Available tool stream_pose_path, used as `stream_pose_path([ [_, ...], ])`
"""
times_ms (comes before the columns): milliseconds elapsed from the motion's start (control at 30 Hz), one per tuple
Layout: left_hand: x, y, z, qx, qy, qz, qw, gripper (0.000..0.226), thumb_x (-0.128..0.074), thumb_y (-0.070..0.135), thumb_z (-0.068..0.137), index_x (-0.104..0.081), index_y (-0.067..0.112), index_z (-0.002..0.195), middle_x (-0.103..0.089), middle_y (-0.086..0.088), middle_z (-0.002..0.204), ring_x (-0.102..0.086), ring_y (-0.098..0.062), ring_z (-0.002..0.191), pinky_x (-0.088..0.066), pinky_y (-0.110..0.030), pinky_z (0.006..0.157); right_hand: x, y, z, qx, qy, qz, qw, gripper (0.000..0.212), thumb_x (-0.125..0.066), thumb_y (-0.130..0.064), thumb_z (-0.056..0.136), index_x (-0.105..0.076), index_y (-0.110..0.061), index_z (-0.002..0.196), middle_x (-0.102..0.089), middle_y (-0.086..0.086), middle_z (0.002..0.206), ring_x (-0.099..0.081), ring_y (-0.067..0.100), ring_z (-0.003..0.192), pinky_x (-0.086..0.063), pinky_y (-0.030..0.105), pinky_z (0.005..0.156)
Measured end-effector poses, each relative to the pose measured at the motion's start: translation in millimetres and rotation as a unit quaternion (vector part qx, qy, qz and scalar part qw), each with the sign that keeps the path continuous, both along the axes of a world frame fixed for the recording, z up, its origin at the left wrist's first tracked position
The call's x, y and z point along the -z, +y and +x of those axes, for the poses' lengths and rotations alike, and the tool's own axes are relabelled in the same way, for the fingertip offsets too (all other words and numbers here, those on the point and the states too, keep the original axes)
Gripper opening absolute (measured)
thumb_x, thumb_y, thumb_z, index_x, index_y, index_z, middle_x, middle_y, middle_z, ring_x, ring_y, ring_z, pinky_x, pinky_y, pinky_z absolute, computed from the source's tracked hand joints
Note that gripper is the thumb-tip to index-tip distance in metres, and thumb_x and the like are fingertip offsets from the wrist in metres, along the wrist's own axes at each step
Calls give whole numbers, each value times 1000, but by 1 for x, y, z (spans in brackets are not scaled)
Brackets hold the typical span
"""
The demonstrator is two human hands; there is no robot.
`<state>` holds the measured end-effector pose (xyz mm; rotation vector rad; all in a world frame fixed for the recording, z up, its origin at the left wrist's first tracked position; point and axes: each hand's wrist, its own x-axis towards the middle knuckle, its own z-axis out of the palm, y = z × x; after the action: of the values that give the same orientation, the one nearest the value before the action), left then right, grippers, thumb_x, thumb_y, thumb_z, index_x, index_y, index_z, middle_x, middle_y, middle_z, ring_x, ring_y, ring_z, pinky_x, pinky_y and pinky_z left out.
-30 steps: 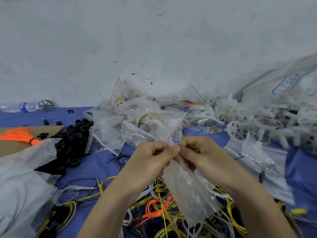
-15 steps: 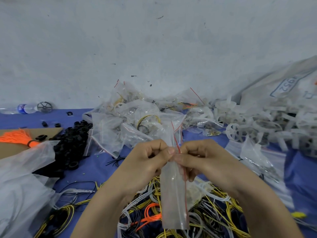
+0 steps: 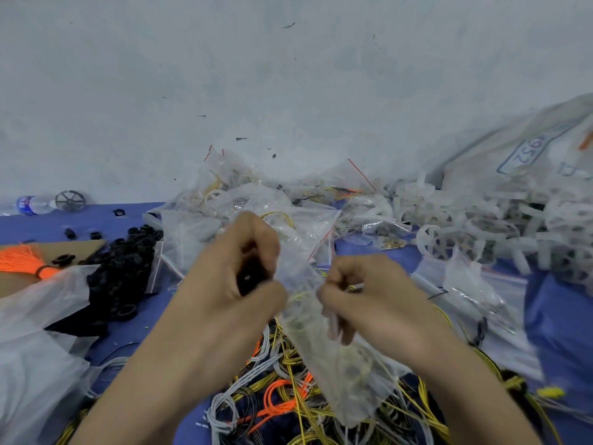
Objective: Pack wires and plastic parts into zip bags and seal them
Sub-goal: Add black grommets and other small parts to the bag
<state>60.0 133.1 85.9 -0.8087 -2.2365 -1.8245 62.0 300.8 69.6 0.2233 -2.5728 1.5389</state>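
left hand: fingers curled round a black part, touching the bag edge | right hand: pinches the zip bag | bag: blurred, held between both hands, over the wire pile

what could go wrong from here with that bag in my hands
1. The left hand grips a black part beside the bag mouth. If the part misses the opening, it may fall into the wires below and be hard to find.
2. The right hand only pinches the thin bag edge, so the film could slip and the mouth fall shut.
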Motion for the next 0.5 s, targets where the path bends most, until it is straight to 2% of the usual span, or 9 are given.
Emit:
stream_pose_path([
  [33,1,5,3,21,-4,-24,999,37,-51,-6,71,-45,31,64,-38,-2,65,-31,-24,59,-29,-24,52,0,-5,0,-11,-5,-13,1000,22,-58,-5,83,-53,-4,61,-63,18,55,-57,18,41,-51,32,50],
  [100,10,13,1,-9,8,-100,995,50,-49,-18,78,-44,31,64,-44,5,66,-34,-10,53,-30,-17,53,0,-8,-1,-27,-10,-58,998,21,-55,-3,85,-53,-3,64,-61,18,55,-56,19,41,-48,30,45],
  [200,19,20,-6,-76,58,-204,974,37,-54,-6,83,-45,29,76,-54,4,84,-47,-7,64,-38,-24,56,-4,-4,1,-46,-14,-148,988,23,-52,2,86,-50,-2,63,-57,19,56,-53,20,40,-44,27,41],
  [300,22,19,-8,-87,60,-220,970,21,-59,21,87,-46,36,93,-58,17,91,-56,5,88,-46,-17,67,-5,4,0,-44,-15,-171,984,31,-52,1,88,-47,-5,58,-52,20,56,-51,20,39,-41,25,38],
  [367,24,18,-8,-90,55,-272,957,21,-52,52,82,-41,46,98,-59,27,90,-56,14,89,-41,-16,83,-3,10,-3,-28,-13,-166,986,33,-54,0,88,-47,-7,56,-51,18,55,-51,20,38,-40,26,39],
  [433,24,14,-8,-106,103,-368,918,41,-25,85,71,-38,56,97,-57,35,85,-51,20,87,-26,-26,97,-1,21,-7,2,-8,-173,985,34,-54,-2,88,-48,-8,55,-51,19,55,-51,20,38,-39,26,39],
  [467,22,12,-7,-101,114,-390,908,53,-14,91,65,-42,56,95,-58,36,82,-50,22,86,-22,-28,99,1,27,-9,16,-4,-182,983,33,-54,-3,88,-49,-8,56,-51,19,55,-50,21,39,-40,27,40],
  [500,20,10,-8,-83,102,-386,913,61,-13,92,61,-49,55,93,-58,38,83,-50,22,87,-24,-25,98,2,33,-11,26,-1,-194,981,31,-54,-4,89,-50,-6,58,-51,18,55,-50,21,39,-40,28,41],
])
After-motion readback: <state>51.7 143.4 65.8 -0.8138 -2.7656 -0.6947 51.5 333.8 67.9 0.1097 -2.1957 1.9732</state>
